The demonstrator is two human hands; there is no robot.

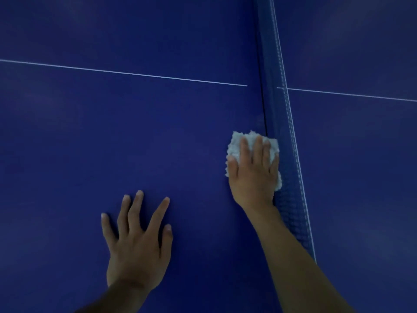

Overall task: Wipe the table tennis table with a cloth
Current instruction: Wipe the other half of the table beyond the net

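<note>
A blue table tennis table (112, 132) fills the view. A white fluffy cloth (234, 145) lies on its surface right beside the net (284, 132). My right hand (253, 172) presses flat on the cloth with straight fingers, covering most of it. My left hand (137, 242) rests flat on the bare table surface, fingers spread, to the lower left of the cloth.
The blue net with a white top band runs from the top centre down to the lower right, dividing the table. A thin white centre line (124, 73) crosses the table on both sides of the net.
</note>
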